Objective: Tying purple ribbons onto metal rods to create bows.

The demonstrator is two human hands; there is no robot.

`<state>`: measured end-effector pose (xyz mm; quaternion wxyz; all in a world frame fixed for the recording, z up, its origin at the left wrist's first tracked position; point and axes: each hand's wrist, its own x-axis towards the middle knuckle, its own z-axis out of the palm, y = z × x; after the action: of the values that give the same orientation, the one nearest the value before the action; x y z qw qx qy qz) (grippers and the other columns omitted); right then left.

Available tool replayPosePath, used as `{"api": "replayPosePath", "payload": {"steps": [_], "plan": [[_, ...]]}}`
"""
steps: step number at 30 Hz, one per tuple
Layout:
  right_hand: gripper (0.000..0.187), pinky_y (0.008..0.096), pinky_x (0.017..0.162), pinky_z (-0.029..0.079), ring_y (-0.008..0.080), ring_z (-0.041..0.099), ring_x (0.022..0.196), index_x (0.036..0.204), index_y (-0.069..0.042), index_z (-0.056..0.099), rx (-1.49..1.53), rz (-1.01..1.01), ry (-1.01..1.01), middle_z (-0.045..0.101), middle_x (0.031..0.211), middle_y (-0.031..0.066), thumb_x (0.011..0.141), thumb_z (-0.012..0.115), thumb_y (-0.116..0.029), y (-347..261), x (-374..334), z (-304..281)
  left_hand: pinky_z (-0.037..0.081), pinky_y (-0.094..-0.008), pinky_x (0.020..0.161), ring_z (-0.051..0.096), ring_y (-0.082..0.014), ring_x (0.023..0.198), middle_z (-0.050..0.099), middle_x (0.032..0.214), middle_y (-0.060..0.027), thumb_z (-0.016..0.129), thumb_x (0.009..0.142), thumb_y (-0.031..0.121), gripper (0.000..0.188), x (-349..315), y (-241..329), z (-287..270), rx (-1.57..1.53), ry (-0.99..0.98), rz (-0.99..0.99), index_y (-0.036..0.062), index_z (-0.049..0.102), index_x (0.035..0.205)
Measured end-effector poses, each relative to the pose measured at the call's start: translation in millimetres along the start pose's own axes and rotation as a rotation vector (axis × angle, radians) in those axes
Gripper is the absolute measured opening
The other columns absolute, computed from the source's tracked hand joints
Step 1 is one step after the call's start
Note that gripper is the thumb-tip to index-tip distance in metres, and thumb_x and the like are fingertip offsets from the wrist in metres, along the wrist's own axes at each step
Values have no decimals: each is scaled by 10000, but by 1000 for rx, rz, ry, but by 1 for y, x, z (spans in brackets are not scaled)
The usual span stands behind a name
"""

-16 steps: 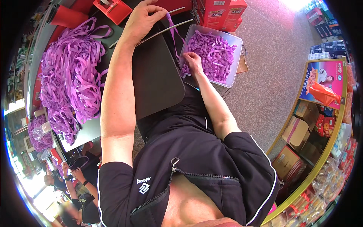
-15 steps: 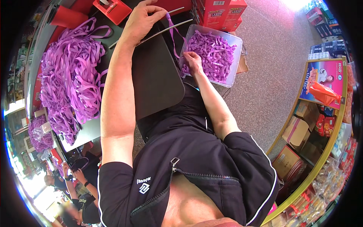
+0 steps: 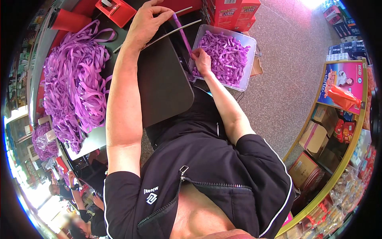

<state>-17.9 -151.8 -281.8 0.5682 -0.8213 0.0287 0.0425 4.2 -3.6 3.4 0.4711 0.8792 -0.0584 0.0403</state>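
A purple ribbon strip (image 3: 183,35) runs straight between my two hands. My left hand (image 3: 148,23) pinches its upper end between thumb and fingertips, beside two thin metal rods (image 3: 181,28) at the far edge of the dark board. Lower and to the right, my right hand (image 3: 202,63) is closed on the strip's other end, over the near-left rim of a clear plastic bin (image 3: 250,59). Many short purple ribbon pieces (image 3: 227,55) fill that bin. A large heap of long purple ribbons (image 3: 77,79) lies left of my left forearm.
A dark board (image 3: 165,83) lies in front of me. Red boxes (image 3: 232,14) stand behind the bin. A red holder (image 3: 115,12) and red cylinder (image 3: 69,20) sit at the far left. A shelf unit (image 3: 342,147) stands right; another person (image 3: 89,217) is at lower left.
The ribbon strip hung slack and curved between my hands; now it is stretched straight. My right hand has turned slightly, and my left hand has barely moved.
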Motion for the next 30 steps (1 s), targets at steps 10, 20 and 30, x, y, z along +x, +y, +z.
{"api": "replayPosePath", "payload": {"steps": [10,20,30], "plan": [[160,367,714,476,313,557,882,827,-48,549,-98,-668,149,551,953,133,735,670,-97,6,-26,-24,328,-309,1005,413,-204,1230,424,1349,-85,644,829,216,226,-6,3,-3,49,40,-10,48,690,972],[133,334,761,467,256,569,888,894,-48,668,-39,-538,-23,569,919,118,783,656,-120,18,-75,-74,345,-309,968,452,-206,1173,409,1363,-93,622,835,256,248,-2,-7,-6,87,14,18,38,689,933],[119,296,758,433,201,546,858,897,9,640,95,-416,-294,556,930,104,845,595,-88,-23,-164,-143,336,-341,991,435,-269,1204,428,1352,-143,595,833,267,268,2,-9,-4,239,27,91,43,695,943]]}}
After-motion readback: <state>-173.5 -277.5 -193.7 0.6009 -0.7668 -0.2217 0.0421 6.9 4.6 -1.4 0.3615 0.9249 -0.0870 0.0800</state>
